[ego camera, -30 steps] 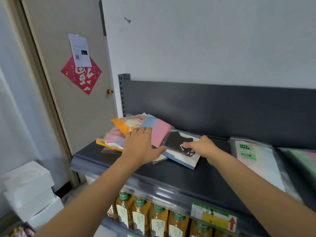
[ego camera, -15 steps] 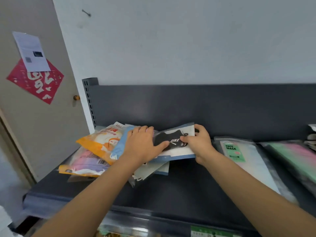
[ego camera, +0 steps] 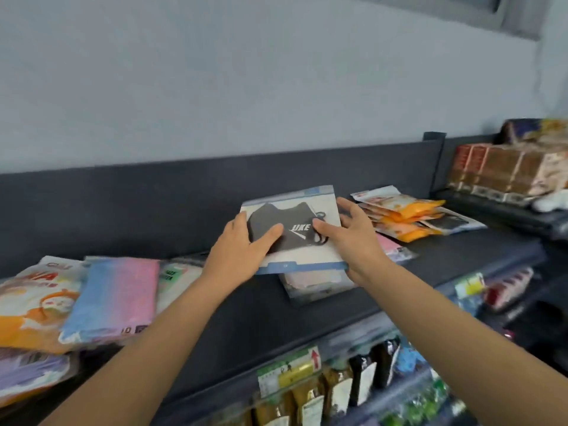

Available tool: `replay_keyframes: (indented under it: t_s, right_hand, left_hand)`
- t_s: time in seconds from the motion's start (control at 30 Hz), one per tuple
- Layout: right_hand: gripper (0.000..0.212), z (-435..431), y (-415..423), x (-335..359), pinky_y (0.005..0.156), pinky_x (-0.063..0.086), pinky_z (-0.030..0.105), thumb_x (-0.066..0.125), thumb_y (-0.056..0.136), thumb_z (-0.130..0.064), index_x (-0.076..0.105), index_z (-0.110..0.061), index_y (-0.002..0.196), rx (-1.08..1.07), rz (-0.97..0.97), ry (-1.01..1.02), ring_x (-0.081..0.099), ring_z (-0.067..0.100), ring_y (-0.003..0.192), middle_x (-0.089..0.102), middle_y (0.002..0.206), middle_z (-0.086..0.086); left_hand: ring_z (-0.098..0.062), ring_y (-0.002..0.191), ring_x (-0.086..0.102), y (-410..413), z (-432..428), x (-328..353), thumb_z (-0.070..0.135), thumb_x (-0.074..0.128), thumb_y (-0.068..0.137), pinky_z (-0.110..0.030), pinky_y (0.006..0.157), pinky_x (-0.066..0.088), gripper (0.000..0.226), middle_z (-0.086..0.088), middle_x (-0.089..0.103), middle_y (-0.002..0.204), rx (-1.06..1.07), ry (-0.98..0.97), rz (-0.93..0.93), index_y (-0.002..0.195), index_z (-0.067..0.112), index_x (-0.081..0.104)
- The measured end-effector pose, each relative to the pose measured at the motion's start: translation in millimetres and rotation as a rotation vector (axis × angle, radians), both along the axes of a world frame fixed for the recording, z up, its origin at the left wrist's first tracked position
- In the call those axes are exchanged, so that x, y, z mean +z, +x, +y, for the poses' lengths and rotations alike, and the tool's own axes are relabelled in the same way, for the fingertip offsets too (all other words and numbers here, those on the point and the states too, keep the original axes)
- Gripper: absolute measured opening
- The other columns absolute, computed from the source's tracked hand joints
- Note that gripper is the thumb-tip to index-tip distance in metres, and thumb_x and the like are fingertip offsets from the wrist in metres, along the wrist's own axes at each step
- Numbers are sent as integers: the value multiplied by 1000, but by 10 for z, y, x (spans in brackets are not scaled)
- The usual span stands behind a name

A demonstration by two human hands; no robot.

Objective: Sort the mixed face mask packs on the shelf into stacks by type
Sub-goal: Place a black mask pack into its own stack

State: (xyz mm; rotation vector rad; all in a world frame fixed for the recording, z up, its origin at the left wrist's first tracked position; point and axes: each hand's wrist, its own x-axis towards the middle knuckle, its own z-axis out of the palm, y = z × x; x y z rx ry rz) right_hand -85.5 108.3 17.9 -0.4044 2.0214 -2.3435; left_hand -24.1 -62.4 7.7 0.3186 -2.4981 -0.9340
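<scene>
flat clear pack with black mask (ego camera: 295, 229) lifted from mixed pile (ego camera: 113, 296) at left, now mid-air over dark shelf (ego camera: 246, 318) centre; left hand (ego camera: 242, 244), right hand (ego camera: 350, 238) both pinch its sides; likely own stack next.

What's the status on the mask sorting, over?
Grip confirmed: left hand and right hand hold the black mask pack by its sides. Pack held over a pale pack on the shelf. Nothing blocking; orange packs stacked off right.
</scene>
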Motion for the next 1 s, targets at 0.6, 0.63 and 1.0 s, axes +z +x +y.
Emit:
replay_keyframes:
  t_s: [0.6, 0.63, 1.0]
  right_hand:
    - [53, 3344, -881, -162, 83, 42, 29, 79, 75, -32, 61, -6, 118, -420, 2, 268, 55, 17, 101, 61, 113, 5]
    - [55, 3501, -964, -173, 83, 41, 29, 78, 75, -34, 60, -8, 120, -402, 7, 274, 55, 17, 102, 61, 114, 4]
    - [57, 4280, -2027, -364, 91, 43, 31, 72, 82, -32, 48, -16, 131, -262, 103, 479, 53, 15, 118, 57, 122, -6]
  left_hand:
    - [-10, 120, 37, -1238, 3119, -6, 46, 63, 87, -21, 87, 26, 64, 1, 38, 144, -369, 188, 32, 138, 17, 39]
    - [-8, 118, 37, -1325, 3271, -26, 45, 64, 87, -21, 86, 26, 63, 2, 38, 142, -368, 190, 35, 138, 16, 40]
    - [-15, 137, 31, -2276, 4050, -264, 58, 62, 81, -35, 111, 33, 86, 3, 25, 151, -276, 75, 18, 148, 18, 27]
